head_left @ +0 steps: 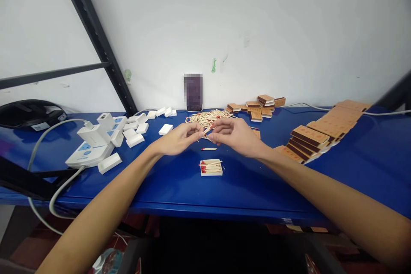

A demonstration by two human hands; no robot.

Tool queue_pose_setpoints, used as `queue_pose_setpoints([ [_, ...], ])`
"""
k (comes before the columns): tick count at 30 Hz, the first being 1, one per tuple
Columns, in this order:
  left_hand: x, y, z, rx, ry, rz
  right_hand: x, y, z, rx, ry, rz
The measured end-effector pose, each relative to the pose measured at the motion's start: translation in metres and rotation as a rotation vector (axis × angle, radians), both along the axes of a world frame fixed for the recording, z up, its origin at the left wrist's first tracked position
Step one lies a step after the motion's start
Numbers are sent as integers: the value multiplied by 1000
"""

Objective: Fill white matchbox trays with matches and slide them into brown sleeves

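Note:
My left hand (178,139) and my right hand (237,137) meet over the near edge of a loose heap of red-tipped matches (208,116). Between their fingertips are a few matches (208,129), with each hand pinched at one end; the exact number cannot be made out. Just below the hands a single match (210,149) lies on the table. Closer to me sits a small white matchbox tray (212,174), filled with matches whose heads mostly point left. One match lies slanted across its top.
White matchbox trays (135,140) lie scattered at the left, beside a power strip (86,154) with plugs and cables. Brown matchbox sleeves (310,135) are stacked at the right, with more matchboxes (266,100) at the back. A phone (194,94) leans on the wall.

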State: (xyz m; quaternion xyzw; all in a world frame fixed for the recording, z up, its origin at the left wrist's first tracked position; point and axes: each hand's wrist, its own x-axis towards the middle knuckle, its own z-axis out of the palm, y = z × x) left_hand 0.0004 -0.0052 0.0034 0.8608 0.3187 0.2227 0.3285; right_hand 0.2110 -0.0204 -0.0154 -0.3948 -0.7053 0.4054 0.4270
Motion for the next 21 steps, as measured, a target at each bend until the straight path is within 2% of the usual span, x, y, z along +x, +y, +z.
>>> queue_pose_setpoints([
  [2, 4, 0, -4, -43, -55, -15, -3, 1, -3, -38, 125, 53],
  [6, 10, -1, -7, -121, -139, 2, -6, -1, -5, 69, 184, 44],
  [9, 9, -1, -5, -160, -139, -40, -3, -6, 1, 192, 26, 66],
  [12, 1, 1, -1, -256, 28, -151, 3, -13, 8, 279, -225, 170],
  [15, -7, 4, 3, -369, 194, -173, 6, -21, 13, 314, -424, 299],
  [17, -10, 6, 4, -449, 224, -172, 5, -26, 15, 333, -496, 353],
  [21, -12, 8, 1, -551, 214, -189, 3, -30, 18, 350, -557, 375],
])
